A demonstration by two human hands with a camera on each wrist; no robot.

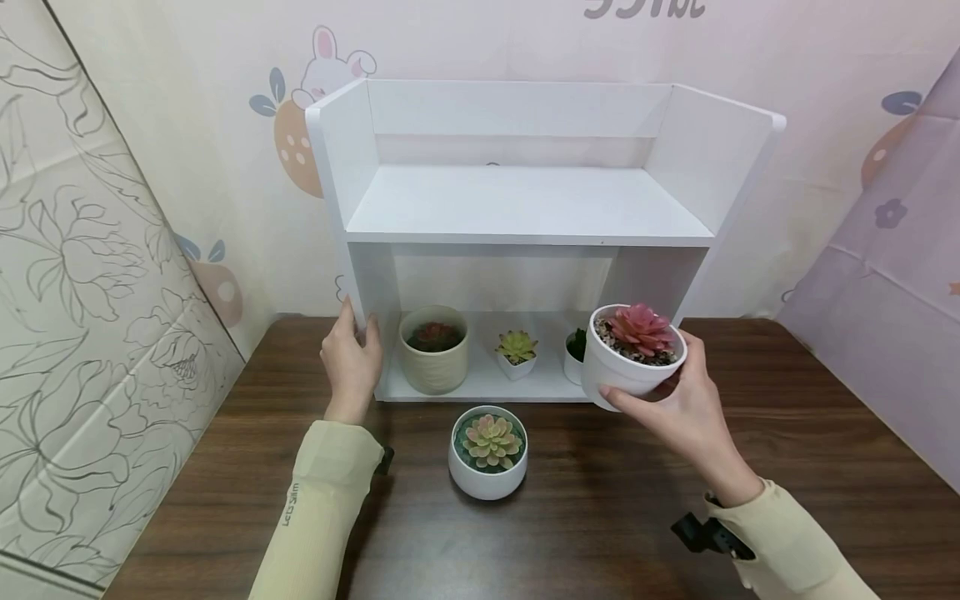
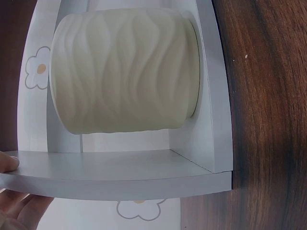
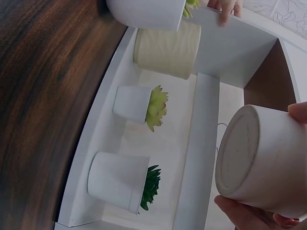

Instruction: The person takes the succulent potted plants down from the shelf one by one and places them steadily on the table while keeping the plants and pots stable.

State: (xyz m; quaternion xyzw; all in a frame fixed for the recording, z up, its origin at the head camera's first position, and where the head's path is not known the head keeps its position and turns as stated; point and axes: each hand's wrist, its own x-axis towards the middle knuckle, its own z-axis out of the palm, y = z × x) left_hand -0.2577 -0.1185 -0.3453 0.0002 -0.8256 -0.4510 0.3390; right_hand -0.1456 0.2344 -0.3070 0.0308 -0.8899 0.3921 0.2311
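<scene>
The round white pot with the pink-red rosette succulent (image 1: 622, 373) leans slightly; best levelled and kept clear of the small white pot with dark green leaves (image 3: 117, 179). The left grip (image 1: 351, 358) pinches the white 2-tier shelf unit (image 1: 525, 204) and should steady it. The right grip (image 1: 688, 410) pinches the lifted pot between thumb and fingers, before the lower tier's right end.

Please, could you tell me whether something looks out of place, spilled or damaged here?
Nothing looks spilled or damaged. Only one white pot stands apart, on the table in front of the shelf, while the beige pot and two small pots stand inside it.
</scene>
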